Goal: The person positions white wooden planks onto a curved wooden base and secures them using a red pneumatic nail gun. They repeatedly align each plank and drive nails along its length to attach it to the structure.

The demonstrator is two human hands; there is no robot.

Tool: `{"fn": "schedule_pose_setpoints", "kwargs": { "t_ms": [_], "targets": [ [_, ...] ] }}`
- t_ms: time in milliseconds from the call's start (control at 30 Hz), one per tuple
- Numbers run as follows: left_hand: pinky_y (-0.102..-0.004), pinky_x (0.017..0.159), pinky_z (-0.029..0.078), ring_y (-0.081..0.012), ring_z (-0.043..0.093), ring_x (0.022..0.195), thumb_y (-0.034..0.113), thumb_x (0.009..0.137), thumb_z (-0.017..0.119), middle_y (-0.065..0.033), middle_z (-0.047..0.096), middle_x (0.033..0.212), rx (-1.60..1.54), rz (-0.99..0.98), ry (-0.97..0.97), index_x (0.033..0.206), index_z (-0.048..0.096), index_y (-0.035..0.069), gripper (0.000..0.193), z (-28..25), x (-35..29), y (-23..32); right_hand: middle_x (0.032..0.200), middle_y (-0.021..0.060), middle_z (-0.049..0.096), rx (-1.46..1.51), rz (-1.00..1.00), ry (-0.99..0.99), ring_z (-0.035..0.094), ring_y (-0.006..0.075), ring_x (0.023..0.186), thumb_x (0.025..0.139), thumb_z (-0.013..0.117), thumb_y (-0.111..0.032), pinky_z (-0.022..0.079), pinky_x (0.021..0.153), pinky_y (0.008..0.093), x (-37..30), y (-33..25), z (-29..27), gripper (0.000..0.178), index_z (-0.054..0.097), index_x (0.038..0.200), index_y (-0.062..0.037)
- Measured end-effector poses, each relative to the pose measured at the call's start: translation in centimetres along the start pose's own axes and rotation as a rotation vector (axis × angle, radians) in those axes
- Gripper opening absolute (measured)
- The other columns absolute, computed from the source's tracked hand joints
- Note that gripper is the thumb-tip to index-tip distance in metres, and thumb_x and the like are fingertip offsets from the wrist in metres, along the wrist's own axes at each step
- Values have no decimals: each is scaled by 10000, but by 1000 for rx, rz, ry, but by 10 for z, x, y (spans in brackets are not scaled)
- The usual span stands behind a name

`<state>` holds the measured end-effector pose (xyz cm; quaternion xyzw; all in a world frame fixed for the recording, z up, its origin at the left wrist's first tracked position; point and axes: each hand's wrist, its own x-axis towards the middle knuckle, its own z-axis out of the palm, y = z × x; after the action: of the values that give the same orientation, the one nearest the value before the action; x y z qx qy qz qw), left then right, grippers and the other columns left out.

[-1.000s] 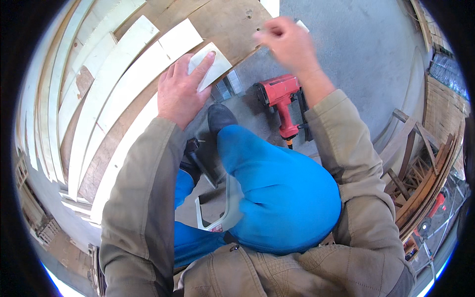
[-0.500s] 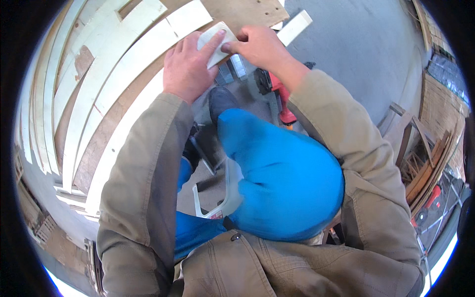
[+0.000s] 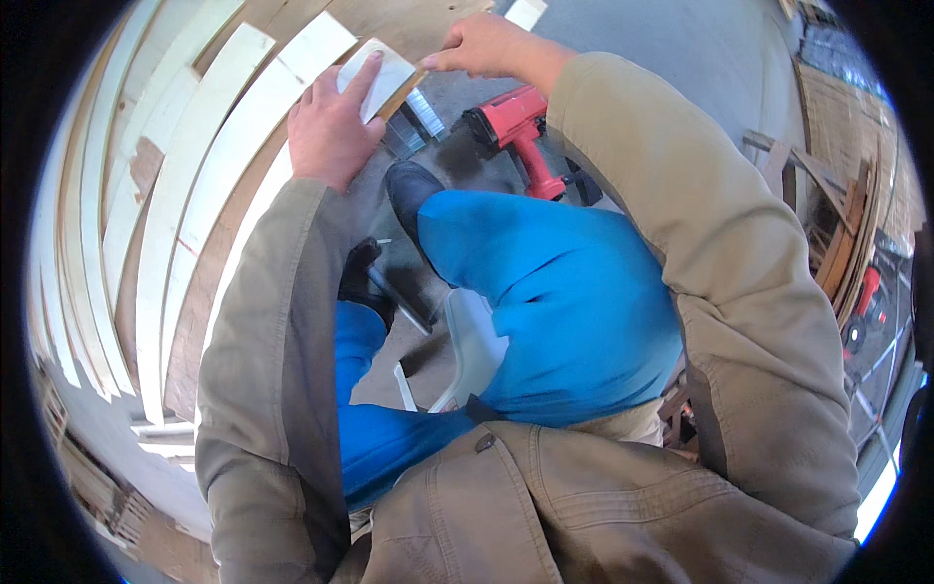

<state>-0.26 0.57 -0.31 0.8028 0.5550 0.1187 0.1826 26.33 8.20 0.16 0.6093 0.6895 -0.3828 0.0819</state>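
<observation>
A short white-faced wooden block [image 3: 381,70] lies across the end of a long pale board [image 3: 321,44], its brown edge showing on the right. My left hand [image 3: 331,136] grips this block from the left, the index finger stretched along its top. On the opposite side, my right hand [image 3: 491,47] has its fingers curled together, fingertips at the block's right corner. Beneath my right forearm a red nail gun [image 3: 530,156] lies on the ground. Strips of silvery nails [image 3: 425,112] sit between the block and my dark shoe [image 3: 413,185].
Several long pale boards [image 3: 175,224] lie side by side on the left. A hammer-like tool [image 3: 399,300] rests near my other foot. Close to my leg stands a white plastic stool [image 3: 469,341]. Brown wooden pieces [image 3: 844,238] are stacked at the far right.
The view has shifted, so the boards and hands sit further left and up. My right thumb has come off the block's top to its corner. More of the nail gun shows.
</observation>
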Motion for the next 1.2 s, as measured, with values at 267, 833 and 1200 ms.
{"fn": "schedule_pose_setpoints", "kwargs": {
  "t_ms": [267,833,1200],
  "targets": [
    [-519,1131,475,-375,589,1359,278,832,805,-173,588,1461,38,-1,16,1578,547,379,795,-3,1,3,939,164,787,455,191,348,761,247,835,914,766,-243,600,764,383,-28,4,82,314,809,1088,15],
    [-526,1026,549,-429,643,1208,332,758,880,-204,635,1310,79,53,63,1536,603,366,826,8,2,-6,1039,139,773,1693,435,832,712,194,879,991,646,13,590,801,334,-22,-126,150,218,742,1167,100],
    [-534,1020,547,-439,647,1197,333,774,896,-227,648,1281,100,86,66,1545,597,334,827,9,3,-9,1131,133,770,1764,399,815,721,203,1022,957,638,33,573,911,329,-14,-130,162,315,719,1255,91]
  ]
}}
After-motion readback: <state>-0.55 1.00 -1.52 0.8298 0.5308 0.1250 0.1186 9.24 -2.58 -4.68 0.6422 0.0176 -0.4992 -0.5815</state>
